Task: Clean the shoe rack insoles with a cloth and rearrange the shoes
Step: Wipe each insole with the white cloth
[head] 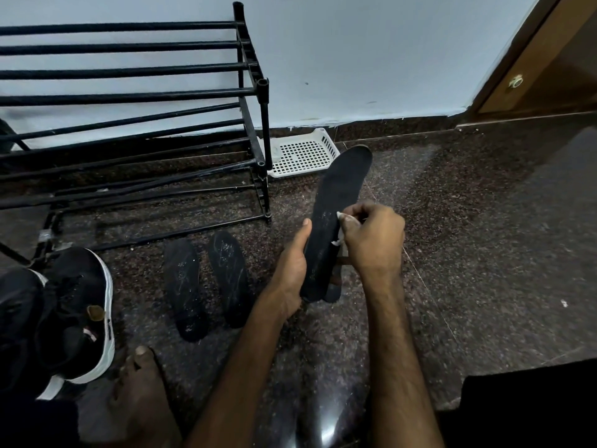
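My left hand (292,270) grips the heel end of a black insole (339,202), which tilts up and away over the floor. My right hand (371,234) pinches a small white cloth (340,229) against the insole's right edge near its middle. Two more black insoles (184,286) (231,276) lie side by side on the granite floor to the left of my hands. A black shoe with a white sole (87,318) sits at the left, partly behind a dark shape. The black metal shoe rack (135,101) stands bare against the wall.
A white perforated plastic tray (303,153) lies on the floor by the rack's right leg. My bare foot (142,396) rests at the bottom left. A wooden door (542,69) stands at the far right. Dark speckled granite floor spreads to the right.
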### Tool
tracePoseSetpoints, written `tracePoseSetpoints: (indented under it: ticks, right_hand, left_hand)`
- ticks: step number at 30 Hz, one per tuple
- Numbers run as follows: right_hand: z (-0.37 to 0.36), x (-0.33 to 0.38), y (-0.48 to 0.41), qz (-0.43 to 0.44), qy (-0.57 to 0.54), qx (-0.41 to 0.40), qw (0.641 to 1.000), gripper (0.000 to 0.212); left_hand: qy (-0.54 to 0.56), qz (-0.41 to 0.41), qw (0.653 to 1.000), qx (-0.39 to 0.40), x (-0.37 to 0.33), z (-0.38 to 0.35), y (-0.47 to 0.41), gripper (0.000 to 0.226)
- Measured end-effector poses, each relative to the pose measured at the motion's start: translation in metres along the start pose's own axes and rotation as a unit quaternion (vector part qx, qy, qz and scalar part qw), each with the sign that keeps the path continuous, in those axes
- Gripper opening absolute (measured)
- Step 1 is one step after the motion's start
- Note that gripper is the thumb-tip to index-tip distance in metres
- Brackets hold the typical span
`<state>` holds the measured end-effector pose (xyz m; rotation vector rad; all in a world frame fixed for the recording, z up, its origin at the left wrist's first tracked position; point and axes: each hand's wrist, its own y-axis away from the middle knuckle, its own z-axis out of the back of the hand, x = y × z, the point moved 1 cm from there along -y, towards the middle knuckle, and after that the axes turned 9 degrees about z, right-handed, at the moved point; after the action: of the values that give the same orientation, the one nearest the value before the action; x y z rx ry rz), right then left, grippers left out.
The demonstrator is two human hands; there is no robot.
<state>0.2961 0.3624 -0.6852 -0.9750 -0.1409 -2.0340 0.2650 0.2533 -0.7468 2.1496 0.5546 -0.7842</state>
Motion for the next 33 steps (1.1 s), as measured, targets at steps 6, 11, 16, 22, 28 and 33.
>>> tracePoseSetpoints:
  ticks: [6,11,16,22,28,33]
  right_hand:
    - [-0.004,0.01,0.004,0.016,-0.065,0.165,0.984,0.006]
    - [0.002,0.002,0.001,-0.029,-0.002,0.011,1.0,0.005]
    - [-0.002,0.013,0.003,0.006,-0.102,0.13,0.986,0.003]
    - [0.007,-0.001,-0.007,-0.025,0.015,0.037,0.999,0.009]
    - [0.005,0.011,0.0,-0.01,-0.083,0.216,0.973,0.007]
    - [0.011,0.002,-0.005,-0.007,0.026,0.065,0.997,0.009]
  left_hand:
    - [-0.013,0.012,1.0,-0.001,0.0,0.009,-0.003,0.057]
    - [-0.031,0.011,0.999,-0.005,0.004,0.002,-0.001,0.051]
    - [-0.058,-0.001,0.998,-0.007,0.004,0.009,-0.006,0.051]
    - [-0.074,-0.011,0.997,0.022,0.005,0.001,0.001,0.05]
    - [-0.042,-0.001,0.999,0.006,0.005,0.01,-0.003,0.053]
    - [-0.023,0.023,0.999,0.013,0.007,0.002,-0.002,0.051]
